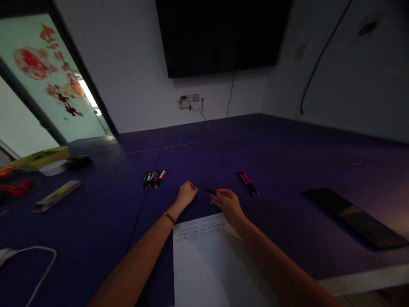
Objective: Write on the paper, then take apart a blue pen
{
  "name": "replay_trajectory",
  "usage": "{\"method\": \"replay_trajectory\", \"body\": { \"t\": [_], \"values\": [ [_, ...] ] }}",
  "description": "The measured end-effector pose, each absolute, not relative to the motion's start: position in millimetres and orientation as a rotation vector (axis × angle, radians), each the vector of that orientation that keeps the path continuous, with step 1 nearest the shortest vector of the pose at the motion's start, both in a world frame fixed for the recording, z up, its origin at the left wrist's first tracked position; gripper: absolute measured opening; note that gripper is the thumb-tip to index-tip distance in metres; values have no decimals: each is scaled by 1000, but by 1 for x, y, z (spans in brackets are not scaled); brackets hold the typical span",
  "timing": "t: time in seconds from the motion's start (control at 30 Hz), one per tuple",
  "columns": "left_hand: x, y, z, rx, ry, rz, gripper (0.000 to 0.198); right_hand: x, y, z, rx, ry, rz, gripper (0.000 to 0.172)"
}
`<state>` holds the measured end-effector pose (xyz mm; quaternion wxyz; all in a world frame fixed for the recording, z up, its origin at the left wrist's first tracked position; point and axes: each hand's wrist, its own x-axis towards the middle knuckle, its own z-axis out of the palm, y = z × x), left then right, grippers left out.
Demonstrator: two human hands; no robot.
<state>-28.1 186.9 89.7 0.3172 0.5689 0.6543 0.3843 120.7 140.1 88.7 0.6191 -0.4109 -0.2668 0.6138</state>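
Note:
My left hand [187, 193] is closed on a slim pen [194, 186], mostly hidden by the fingers. A small blue piece [199, 196] shows just beside it; whether it belongs to that pen I cannot tell. Between thumb and fingers, my right hand [230, 205] grips a dark pen [210, 191] that points left toward the other hand. Beneath my wrists lies a white sheet of paper [204, 264] with rows of handwriting along its top. Several pens [154, 179] with green, white and pink barrels lie left of my hands. A pink-and-black pair of pens [248, 183] rests to the right.
On the purple table [281, 162], a black phone [354, 217] lies at right. At left are a small long box [59, 195], a roll of tape [53, 168], red-handled scissors [21, 187], a yellow item [41, 157] and a white cable [53, 260].

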Motion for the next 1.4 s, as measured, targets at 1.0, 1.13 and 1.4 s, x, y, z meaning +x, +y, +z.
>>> {"method": "replay_trajectory", "body": {
  "t": [1.0,1.13,1.4],
  "values": [
    [-5,135,107,2606,1458,429,13,127,147,89,-842,-443,1306,20],
    [3,140,106,2714,1418,296,19,128,148,89,-829,-439,1294,21],
    [6,151,106,2785,1339,269,25,128,150,86,-818,-441,1266,23]
  ]
}}
